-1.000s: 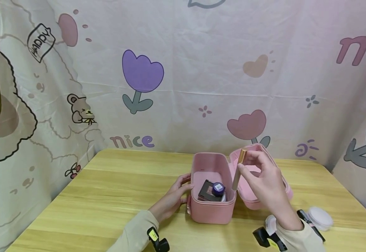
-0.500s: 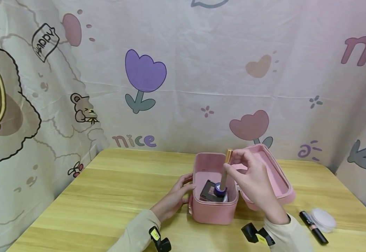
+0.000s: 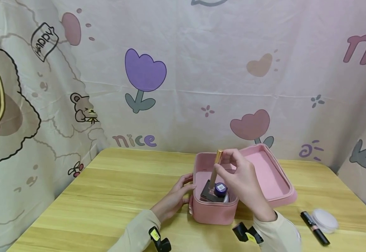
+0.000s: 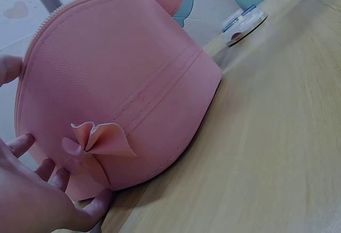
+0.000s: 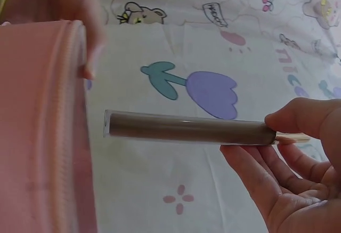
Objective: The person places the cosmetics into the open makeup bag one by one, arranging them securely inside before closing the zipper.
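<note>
A pink zip-up cosmetic case (image 3: 214,213) stands on the table with its lid (image 3: 272,175) folded open to the right. Inside it lie a dark makeup compact (image 3: 208,194) and a small jar with a blue lid (image 3: 220,189). My right hand (image 3: 241,178) pinches a slim brown lip gloss tube (image 5: 186,128) near its gold cap. In the head view the tube's lower end overlaps the compact. My left hand (image 3: 174,196) rests on the case's left side, fingers spread beside a pink bow (image 4: 101,139), one fingertip at the rim.
A black makeup tube (image 3: 315,228) with a pink band lies on the table (image 3: 123,196) at the right, beside a round white container (image 3: 325,221). A printed curtain (image 3: 183,70) hangs behind the table.
My right hand has carried the lip gloss tube left, from the case's right rim to over its inside. My left hand stays on the case. The black tube has come into fuller view.
</note>
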`<action>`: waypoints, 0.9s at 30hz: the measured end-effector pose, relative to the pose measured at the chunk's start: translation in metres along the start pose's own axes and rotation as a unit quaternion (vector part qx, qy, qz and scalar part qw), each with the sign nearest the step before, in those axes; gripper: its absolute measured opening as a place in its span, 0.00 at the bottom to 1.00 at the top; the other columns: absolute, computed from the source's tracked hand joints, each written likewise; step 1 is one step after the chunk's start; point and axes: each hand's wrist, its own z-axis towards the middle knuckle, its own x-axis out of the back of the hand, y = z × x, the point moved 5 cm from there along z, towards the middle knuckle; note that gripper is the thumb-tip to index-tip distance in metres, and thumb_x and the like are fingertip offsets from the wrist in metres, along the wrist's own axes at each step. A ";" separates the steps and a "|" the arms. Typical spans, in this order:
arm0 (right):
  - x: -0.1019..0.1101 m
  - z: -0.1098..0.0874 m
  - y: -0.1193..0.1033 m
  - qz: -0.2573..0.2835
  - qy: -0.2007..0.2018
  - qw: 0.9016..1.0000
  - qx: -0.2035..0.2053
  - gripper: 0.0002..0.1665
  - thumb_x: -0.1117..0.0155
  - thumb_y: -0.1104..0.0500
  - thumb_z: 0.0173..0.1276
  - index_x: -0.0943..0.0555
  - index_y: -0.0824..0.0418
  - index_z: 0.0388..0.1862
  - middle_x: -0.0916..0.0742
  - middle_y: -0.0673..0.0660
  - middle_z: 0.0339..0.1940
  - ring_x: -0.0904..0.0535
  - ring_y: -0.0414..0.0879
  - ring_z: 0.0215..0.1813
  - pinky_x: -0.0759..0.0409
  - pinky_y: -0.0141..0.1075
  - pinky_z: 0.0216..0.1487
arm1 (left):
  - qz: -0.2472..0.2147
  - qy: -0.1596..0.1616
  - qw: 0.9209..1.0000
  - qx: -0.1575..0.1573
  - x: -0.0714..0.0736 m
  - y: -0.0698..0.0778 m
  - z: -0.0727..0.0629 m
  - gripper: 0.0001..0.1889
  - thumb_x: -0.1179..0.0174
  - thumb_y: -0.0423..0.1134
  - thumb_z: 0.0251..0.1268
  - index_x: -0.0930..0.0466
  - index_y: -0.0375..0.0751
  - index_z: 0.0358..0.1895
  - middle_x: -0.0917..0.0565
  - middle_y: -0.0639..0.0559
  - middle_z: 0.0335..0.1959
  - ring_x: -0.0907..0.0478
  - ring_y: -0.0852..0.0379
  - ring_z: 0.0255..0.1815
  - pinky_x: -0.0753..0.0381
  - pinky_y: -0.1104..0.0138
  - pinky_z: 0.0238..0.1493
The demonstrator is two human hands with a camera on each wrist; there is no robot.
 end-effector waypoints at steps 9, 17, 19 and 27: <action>-0.016 -0.002 0.003 -0.004 -0.011 0.999 0.049 0.20 0.32 0.76 0.55 0.26 0.69 0.45 0.17 0.58 0.35 0.18 0.48 0.39 0.18 0.33 0.41 | 0.000 0.001 1.000 0.006 0.001 0.000 0.000 0.35 0.46 0.45 0.69 0.48 0.37 0.73 0.47 0.38 0.73 0.44 0.41 0.69 0.32 0.52 0.57; -0.025 -0.003 0.003 0.010 -0.018 0.996 0.081 0.23 0.34 0.78 0.55 0.28 0.70 0.50 0.17 0.59 0.38 0.18 0.50 0.40 0.18 0.36 0.41 | 0.002 -0.001 1.000 0.004 0.000 0.000 0.000 0.34 0.47 0.45 0.70 0.49 0.36 0.73 0.48 0.38 0.73 0.44 0.41 0.69 0.32 0.52 0.57; -0.028 -0.004 0.004 0.009 -0.022 0.996 0.091 0.27 0.33 0.78 0.55 0.29 0.70 0.53 0.18 0.60 0.40 0.19 0.50 0.41 0.18 0.37 0.41 | 0.002 -0.001 1.000 0.005 0.000 0.001 0.000 0.34 0.47 0.45 0.70 0.49 0.36 0.73 0.47 0.38 0.73 0.43 0.42 0.69 0.32 0.53 0.57; -0.036 -0.005 0.007 -0.028 -0.011 0.990 0.139 0.31 0.32 0.77 0.53 0.27 0.68 0.58 0.18 0.58 0.39 0.18 0.47 0.39 0.17 0.37 0.37 | -0.001 -0.003 1.000 0.005 0.000 0.001 0.001 0.34 0.46 0.46 0.70 0.48 0.37 0.73 0.47 0.39 0.73 0.41 0.43 0.68 0.31 0.54 0.57</action>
